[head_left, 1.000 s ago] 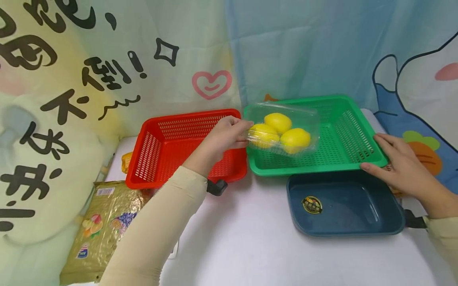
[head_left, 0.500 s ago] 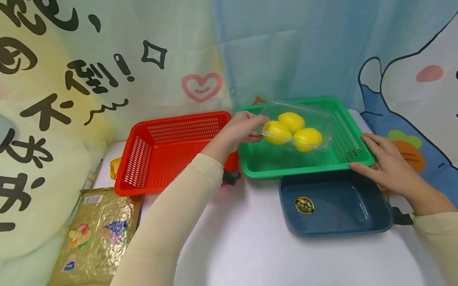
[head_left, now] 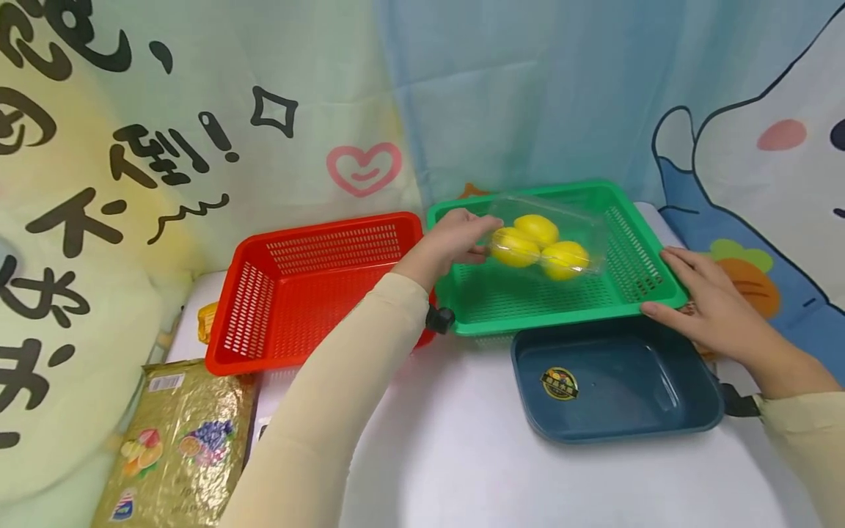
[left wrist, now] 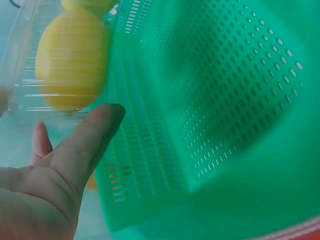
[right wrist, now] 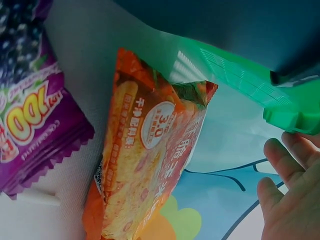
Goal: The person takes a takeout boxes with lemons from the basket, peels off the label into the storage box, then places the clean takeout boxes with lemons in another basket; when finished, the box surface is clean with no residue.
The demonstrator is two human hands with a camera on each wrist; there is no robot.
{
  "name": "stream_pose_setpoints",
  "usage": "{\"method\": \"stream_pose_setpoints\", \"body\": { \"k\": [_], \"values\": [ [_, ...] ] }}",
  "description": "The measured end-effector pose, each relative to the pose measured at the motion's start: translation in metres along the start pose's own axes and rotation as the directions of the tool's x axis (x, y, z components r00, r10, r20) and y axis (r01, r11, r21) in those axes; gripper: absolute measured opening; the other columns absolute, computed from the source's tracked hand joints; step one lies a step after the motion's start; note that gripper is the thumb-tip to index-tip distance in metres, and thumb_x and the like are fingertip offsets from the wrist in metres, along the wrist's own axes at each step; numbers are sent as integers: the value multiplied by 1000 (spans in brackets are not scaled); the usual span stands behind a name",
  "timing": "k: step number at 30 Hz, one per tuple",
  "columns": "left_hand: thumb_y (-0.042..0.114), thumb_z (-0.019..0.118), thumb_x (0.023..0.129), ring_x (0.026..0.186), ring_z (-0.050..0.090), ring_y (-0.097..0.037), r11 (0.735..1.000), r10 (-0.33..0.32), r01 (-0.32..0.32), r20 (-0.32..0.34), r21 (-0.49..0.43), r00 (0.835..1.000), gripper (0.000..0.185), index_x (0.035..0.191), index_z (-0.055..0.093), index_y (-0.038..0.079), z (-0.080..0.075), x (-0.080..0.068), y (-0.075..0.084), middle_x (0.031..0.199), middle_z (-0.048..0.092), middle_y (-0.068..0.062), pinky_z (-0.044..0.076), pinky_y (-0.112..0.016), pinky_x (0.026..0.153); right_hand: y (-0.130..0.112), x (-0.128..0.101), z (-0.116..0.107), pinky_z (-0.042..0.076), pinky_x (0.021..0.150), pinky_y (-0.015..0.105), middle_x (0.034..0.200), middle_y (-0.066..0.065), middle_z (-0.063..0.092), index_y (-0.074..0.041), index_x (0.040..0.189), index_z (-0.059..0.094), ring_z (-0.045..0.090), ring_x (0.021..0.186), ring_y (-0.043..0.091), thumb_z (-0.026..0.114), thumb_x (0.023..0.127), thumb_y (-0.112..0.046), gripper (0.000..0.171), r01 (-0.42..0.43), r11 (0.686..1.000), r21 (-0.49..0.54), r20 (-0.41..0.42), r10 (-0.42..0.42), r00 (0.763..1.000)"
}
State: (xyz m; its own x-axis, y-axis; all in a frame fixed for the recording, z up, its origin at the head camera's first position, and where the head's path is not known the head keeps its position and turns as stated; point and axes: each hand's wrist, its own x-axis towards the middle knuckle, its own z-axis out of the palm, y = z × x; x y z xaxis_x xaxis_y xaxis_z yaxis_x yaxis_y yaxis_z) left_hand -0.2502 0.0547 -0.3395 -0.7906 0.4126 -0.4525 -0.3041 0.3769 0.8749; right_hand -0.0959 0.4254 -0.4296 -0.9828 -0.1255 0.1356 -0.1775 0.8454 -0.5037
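Our left hand (head_left: 455, 238) reaches fwd, fingers pinching the clear lemon box (head_left: 551, 236) over the green basket (head_left: 643, 290); right hand (head_left: 709, 312) lies flat, fingers relaxed, on the basket's rt rim.

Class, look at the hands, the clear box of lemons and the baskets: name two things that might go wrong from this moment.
1. The left hand grips the clear box of lemons only at one end, above the green basket; the thin plastic might flex or slip and drop.
2. The green basket's front edge appears to rest on the blue tray, steadied by the right hand at its corner; a drop might tip it.
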Motion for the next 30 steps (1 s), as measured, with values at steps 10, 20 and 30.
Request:
{"method": "stream_pose_setpoints", "body": {
  "k": [10, 20, 30],
  "values": [
    [39, 63, 103, 135, 62, -28, 998, -15, 14, 21, 61, 1000, 75, 163, 29, 11, 10, 12, 5, 171, 30, -3, 58, -36, 107, -2, 1, -1, 15, 121, 80, 171, 28, 16, -3, 166, 19, 16, 153, 57, 75, 95, -35, 96, -8, 1000, -4, -8, 8, 1000],
    [36, 61, 105, 137, 60, -32, 997, -7, 4, 37, 80, 999, 76, 166, 25, 8, 14, 20, 9, 172, 28, -6, 57, -39, 109, -2, -2, 2, 15, 120, 81, 172, 28, 15, -4, 167, 18, 16, 152, 56, 76, 95, -34, 97, -23, 1000, 11, -10, 23, 1000],
    [36, 63, 104, 141, 57, -34, 993, -31, 28, 23, 112, 999, 72, 162, 31, 8, 16, 29, 2, 173, 28, -5, 55, -39, 111, 0, -2, 3, 13, 121, 80, 173, 26, 14, -6, 168, 17, 13, 155, 55, 76, 95, -34, 97, -29, 999, 22, -11, 29, 1000]
  ]
}}
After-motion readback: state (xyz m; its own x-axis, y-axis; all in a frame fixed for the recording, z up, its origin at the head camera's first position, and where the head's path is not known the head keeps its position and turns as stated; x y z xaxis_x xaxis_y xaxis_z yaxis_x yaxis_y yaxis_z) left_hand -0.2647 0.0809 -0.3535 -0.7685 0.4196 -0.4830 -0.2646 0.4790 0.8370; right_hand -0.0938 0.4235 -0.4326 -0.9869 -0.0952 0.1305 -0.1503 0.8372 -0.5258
